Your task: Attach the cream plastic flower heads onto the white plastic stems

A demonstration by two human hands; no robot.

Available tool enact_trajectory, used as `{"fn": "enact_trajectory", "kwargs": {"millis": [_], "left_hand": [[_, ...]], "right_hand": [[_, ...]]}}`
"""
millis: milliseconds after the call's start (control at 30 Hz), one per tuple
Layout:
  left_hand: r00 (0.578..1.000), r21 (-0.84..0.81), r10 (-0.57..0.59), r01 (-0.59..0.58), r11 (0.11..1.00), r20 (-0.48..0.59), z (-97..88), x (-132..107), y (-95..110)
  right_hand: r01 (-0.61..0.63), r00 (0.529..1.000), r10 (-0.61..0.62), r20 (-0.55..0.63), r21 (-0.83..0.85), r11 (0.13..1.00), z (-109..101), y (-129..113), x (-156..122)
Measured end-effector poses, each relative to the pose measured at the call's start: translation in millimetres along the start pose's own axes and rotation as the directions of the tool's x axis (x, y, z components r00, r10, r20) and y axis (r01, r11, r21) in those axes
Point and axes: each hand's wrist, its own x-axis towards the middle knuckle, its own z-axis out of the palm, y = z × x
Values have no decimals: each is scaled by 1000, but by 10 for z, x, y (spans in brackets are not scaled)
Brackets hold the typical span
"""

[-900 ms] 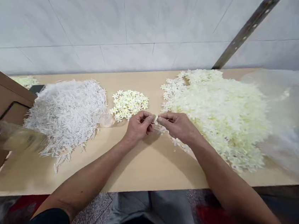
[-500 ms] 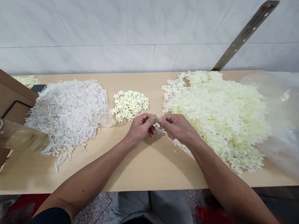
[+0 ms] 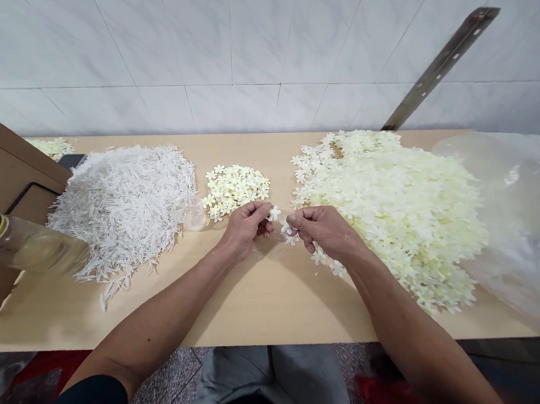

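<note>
The left hand [image 3: 249, 228] is pinched narrow near the middle of the frame, its thumb and forefinger holding a white flower [image 3: 274, 213]; the right hand [image 3: 323, 228], just right of centre, is also narrow, with a second flower [image 3: 285, 227] at its fingertips — the fingers cover part of it, so how firmly it is gripped cannot be told.

The 2 flowers are near each other but apart, above the table [image 3: 261, 306]; the step in hand looks like fingertip handling of single flowers, 1 per hand; the next move seems to call for a light pinch and separate control of each hand, since the petals look thin and would probably bend; loose flowers [image 3: 318, 256] lie just below the right hand and could snag on its fingers.

The left flower juts rightward from the fingertips, petals spread like a star, its face turned largely toward the camera; the face is roughly round — no clear long axis; any stem behind it is hidden. The second flower points left from the right fingertips; its exact tilt cannot be told. A small flower pile [image 3: 237, 188] sits upper centre; a large flower pile [image 3: 395, 195] fills the right side.
</note>
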Motion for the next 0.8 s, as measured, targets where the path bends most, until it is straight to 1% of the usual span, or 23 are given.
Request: {"fn": "enact_trajectory", "kwargs": {"millis": [100, 233, 333, 400, 467, 533, 567, 600, 633, 667, 733, 800], "left_hand": [[999, -8, 12, -13, 1000, -38, -7, 5, 31], [1000, -1, 2, -2, 1000, -19, 8, -10, 49], [1000, 11, -3, 4, 1000, -11, 13, -10, 38], [1000, 16, 6, -5, 1000, -10, 14, -7, 27], [1000, 20, 20, -20, 1000, -1, 15, -7, 17], [999, 32, 37, -38, 999, 12, 20, -14, 8], [999, 42, 45, -46, 998, 18, 24, -19, 4], [998, 53, 52, -53, 997, 25, 29, -26, -1], [998, 64, 59, -61, 996, 28, 34, -33, -7], [997, 77, 65, -67, 995, 32, 40, -41, -12], [997, 111, 74, -78, 991, 35, 51, -57, -25], [996, 150, 86, -90, 985, 30, 64, -69, -36]], "right_hand": [[-1, 1000, 1, -9, -14, 1000, -24, 4, 8], [-15, 999, 13, -45, -63, 998, -36, -20, 5], [7, 998, -19, -60, -191, 982, -90, -87, -39], [39, 997, -59, -47, -338, 940, -161, -147, -87], [63, 993, -106, -60, -492, 868, -240, -200, -132], [62, 976, -174, -128, -606, 793, -297, -234, -162], [54, 961, -213, -177, -636, 770, -308, -244, -169], [44, 943, -245, -225, -645, 763, -303, -250, -172], [40, 931, -259, -258, -633, 773, -282, -254, -172], [45, 928, -256, -269, -603, 796, -246, -255, -169], [75, 949, -219, -225, -515, 854, -143, -247, -154], [99, 975, -173, -139, -422, 901, -32, -220, -131]]}}
